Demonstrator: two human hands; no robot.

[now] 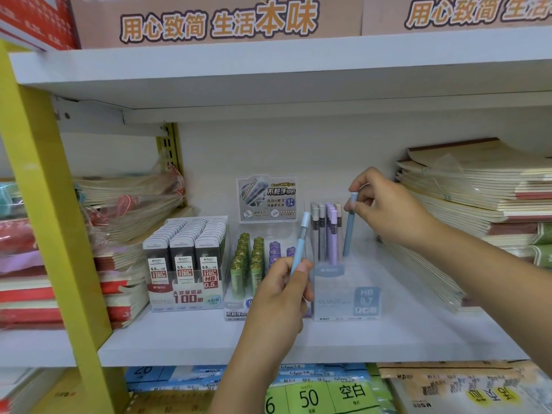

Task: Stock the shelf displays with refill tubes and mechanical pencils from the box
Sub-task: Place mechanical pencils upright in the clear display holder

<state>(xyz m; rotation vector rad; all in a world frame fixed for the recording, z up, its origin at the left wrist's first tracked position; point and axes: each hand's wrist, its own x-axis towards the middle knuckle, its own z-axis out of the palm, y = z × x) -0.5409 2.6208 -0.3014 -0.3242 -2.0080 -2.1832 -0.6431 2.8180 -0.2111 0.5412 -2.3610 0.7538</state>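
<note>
On the white shelf stands a clear display box marked HB 0.7, with several grey and purple refill tubes upright in its back left. My right hand pinches the top of a blue tube that stands upright beside them, its lower end inside the box. My left hand grips a second light-blue tube by its lower end, tilted, in front of the box's left side. The supply box is out of view.
Left of the HB 0.7 box stand a display of green and purple tubes and a black 0.5 lead display. Notebook stacks flank both sides. A yellow upright stands at left. Packs fill the shelf below.
</note>
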